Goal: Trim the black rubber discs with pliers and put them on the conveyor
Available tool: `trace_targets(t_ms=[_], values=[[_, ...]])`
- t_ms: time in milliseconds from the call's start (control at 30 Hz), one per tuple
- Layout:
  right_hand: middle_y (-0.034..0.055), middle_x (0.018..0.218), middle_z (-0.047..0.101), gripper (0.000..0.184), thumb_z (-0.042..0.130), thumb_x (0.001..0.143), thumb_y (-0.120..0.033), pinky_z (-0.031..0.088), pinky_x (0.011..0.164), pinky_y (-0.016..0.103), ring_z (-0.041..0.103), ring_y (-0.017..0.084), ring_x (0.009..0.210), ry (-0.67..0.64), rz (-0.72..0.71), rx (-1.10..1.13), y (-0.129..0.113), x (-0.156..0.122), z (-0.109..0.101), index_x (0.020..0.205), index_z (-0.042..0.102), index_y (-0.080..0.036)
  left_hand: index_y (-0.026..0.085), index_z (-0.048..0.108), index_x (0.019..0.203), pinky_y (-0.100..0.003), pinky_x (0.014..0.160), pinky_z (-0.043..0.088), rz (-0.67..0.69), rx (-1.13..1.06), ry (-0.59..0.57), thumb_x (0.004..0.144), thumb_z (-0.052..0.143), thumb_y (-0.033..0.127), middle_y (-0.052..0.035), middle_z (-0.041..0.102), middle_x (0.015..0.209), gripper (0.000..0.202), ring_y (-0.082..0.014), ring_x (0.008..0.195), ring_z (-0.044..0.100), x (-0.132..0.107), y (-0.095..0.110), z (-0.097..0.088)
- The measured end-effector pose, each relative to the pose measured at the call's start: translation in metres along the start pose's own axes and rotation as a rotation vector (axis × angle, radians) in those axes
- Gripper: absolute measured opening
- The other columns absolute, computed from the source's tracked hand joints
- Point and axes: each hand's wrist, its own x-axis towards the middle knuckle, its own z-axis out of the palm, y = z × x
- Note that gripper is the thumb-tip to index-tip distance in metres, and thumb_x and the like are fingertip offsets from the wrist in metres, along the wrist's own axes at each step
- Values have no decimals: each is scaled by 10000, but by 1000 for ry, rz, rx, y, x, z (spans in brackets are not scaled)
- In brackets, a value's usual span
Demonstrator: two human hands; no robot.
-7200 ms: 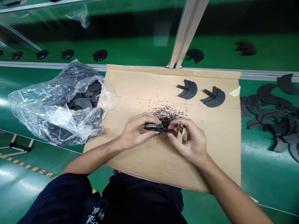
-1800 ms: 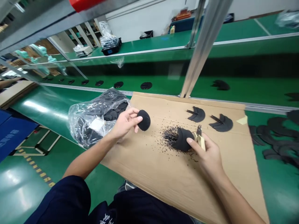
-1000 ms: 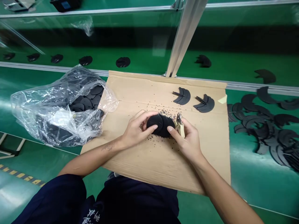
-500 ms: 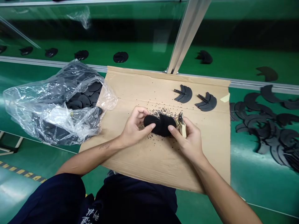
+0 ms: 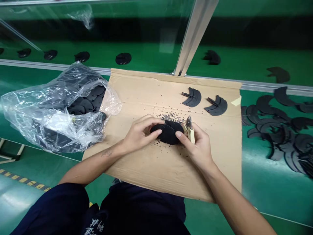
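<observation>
Over the cardboard [image 5: 151,173], fingers of my left hand [image 5: 139,133] and right hand [image 5: 199,148] pinch black pieces [image 5: 165,134], pliers [image 5: 191,134] tucked in the right, probably to be handy.

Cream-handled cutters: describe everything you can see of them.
The cutters have a small, dark metal head and cream handles that look plastic-coated. The right hand of the person's two hands holds them above the cardboard, head pointing away from the person. They sit just right of the black pieces; whether they touch these is unclear. The hand hides part of the handles, and the head is too small to tell whether the jaws are open.
</observation>
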Motion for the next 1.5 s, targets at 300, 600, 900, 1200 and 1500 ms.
trace_targets(t_ms=[300,600,900,1200,1500], values=[[-49,693,436,288,755,817,-438,380,565,238,385,109,617,33,-41,12,0,-1,2,853,571,-220,183,479,824,-132,525,409,-235,-319,105,829,715,197,41,552,799,237,-33,604,520,-2,-1,6],[-60,667,412,317,749,829,-420,359,527,228,363,95,577,-20,-71,-7,-1,-2,4,785,505,-221,170,604,921,-183,606,425,-224,-121,49,881,672,218,12,555,815,93,-77,693,508,-5,-2,7],[-57,669,420,332,754,818,-443,374,531,234,370,99,576,-23,-65,-19,-2,-3,6,785,508,-223,189,480,875,-200,672,437,-243,-297,34,900,666,337,-9,556,912,239,-107,814,530,-4,-2,12],[-58,666,436,328,750,818,-491,410,557,253,390,107,573,-9,-60,-36,0,-4,5,852,561,-226,199,452,903,-179,617,415,-198,-393,17,949,638,378,37,519,780,263,-70,669,469,-6,-3,16],[76,1040,717,170,704,877,-267,551,855,388,676,225,948,49,-468,-278,3,-4,1,1040,661,-240,191,497,1041,-243,755,555,112,99,-98,986,560,252,-61,689,1007,104,-131,888,674,-8,-2,-1]])
